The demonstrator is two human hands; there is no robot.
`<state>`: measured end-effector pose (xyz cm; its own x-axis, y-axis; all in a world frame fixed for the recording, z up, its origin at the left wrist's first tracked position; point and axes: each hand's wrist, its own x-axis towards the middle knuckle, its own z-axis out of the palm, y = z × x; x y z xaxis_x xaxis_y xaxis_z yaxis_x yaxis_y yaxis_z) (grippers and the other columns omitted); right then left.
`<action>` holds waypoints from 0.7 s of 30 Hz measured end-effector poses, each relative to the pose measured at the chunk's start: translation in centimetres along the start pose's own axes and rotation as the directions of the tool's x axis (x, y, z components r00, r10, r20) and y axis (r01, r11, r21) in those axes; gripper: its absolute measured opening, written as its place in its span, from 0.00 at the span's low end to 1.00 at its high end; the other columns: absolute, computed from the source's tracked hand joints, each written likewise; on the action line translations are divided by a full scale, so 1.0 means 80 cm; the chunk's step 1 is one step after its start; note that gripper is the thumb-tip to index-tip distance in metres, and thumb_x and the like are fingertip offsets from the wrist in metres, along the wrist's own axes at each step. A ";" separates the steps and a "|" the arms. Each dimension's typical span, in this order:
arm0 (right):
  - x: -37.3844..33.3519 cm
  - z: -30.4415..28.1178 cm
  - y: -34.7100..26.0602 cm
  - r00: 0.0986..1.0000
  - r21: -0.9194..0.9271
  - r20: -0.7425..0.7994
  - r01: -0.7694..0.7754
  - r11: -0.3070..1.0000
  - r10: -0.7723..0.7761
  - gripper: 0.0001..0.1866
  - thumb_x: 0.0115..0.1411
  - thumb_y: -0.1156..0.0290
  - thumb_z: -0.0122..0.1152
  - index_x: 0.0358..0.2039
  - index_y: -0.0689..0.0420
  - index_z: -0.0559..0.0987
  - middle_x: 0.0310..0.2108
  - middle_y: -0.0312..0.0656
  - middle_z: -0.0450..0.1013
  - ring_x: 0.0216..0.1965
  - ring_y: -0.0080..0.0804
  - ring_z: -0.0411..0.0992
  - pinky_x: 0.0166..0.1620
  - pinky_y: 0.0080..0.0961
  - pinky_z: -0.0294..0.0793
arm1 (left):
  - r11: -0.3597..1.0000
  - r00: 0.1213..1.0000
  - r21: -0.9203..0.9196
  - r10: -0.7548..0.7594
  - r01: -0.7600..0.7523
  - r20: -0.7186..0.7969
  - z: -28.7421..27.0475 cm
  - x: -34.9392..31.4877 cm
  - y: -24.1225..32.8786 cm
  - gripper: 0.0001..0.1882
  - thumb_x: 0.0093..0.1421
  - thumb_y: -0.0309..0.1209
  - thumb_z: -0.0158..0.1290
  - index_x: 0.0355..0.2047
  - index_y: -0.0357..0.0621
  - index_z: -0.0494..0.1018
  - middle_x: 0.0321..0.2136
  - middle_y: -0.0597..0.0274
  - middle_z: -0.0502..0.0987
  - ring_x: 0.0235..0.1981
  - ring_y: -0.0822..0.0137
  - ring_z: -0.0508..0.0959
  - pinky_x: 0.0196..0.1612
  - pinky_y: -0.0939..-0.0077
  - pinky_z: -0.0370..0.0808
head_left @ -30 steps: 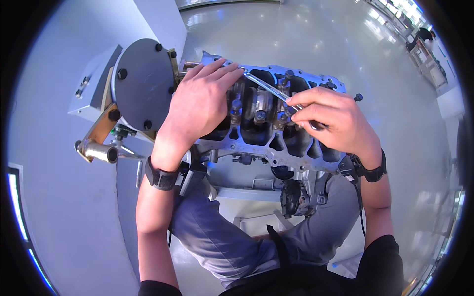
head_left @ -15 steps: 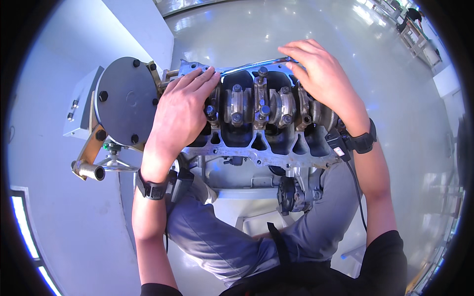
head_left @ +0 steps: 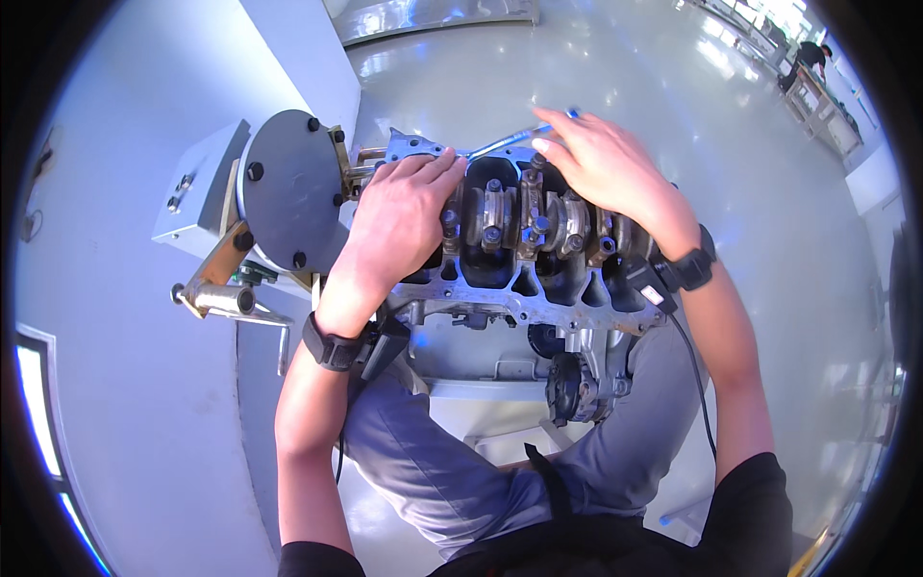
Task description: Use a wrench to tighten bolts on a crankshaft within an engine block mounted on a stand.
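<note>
A long chrome wrench (head_left: 508, 142) slants over the far edge of an engine block (head_left: 500, 300), its free end farther out than the block. My left hand (head_left: 399, 216) is closed over the wrench's head end at the block's left; the head itself is hidden beneath the fingers. Near the free end, my right hand (head_left: 611, 163) has the handle between its thumb and fingers. Between my hands lies the crankshaft (head_left: 493, 216) under bearing caps. Several bolts stand up from the caps, one of them a dark bolt (head_left: 538, 227) at the middle cap.
At the left, a round grey plate (head_left: 291, 192) with bolts joins the block's stand. A crank handle (head_left: 226, 300) and a grey box (head_left: 197, 188) sit beside it. Below the block hangs a black pulley (head_left: 567, 387) near my knees. A person (head_left: 812, 58) bends over a far workbench.
The wrench's free end has swung away from the block, so the handle slants more steeply. My right hand moved left with it. The whole view shifted, placing the block farther right and lower.
</note>
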<state>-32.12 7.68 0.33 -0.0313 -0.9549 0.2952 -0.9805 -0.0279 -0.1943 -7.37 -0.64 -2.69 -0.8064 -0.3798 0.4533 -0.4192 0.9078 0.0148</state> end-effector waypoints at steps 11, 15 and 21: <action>0.050 0.010 -0.047 0.978 0.248 0.096 0.158 0.956 -0.186 0.20 0.69 0.68 0.47 0.59 0.60 0.68 0.37 0.60 0.78 0.42 0.57 0.76 0.46 0.47 0.75 | 0.997 0.996 0.071 0.035 -0.029 -0.080 0.007 -0.005 0.000 0.31 0.44 0.18 0.51 0.53 0.38 0.75 0.53 0.56 0.78 0.57 0.57 0.73 0.61 0.60 0.69; 0.060 0.052 -0.046 0.955 0.305 0.061 0.260 0.916 -0.291 0.24 0.69 0.65 0.47 0.62 0.62 0.65 0.38 0.59 0.78 0.43 0.58 0.76 0.48 0.47 0.74 | 0.998 0.999 0.056 0.025 -0.023 -0.036 0.002 -0.002 0.000 0.29 0.43 0.17 0.52 0.50 0.38 0.75 0.51 0.57 0.79 0.55 0.57 0.74 0.59 0.61 0.70; 0.059 0.043 -0.063 0.942 0.451 0.174 0.183 0.873 -0.287 0.25 0.70 0.67 0.47 0.66 0.53 0.62 0.53 0.52 0.75 0.52 0.53 0.73 0.54 0.42 0.73 | 0.999 0.999 0.013 0.031 -0.031 -0.040 0.000 -0.006 0.002 0.22 0.44 0.18 0.52 0.43 0.39 0.76 0.44 0.61 0.80 0.54 0.57 0.74 0.54 0.61 0.72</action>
<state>-26.66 2.30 -0.55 0.2859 -0.9428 0.1715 -0.7746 -0.3327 -0.5378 -7.07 -0.32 -2.91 -0.8017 -0.3440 0.4889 -0.3999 0.9165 -0.0108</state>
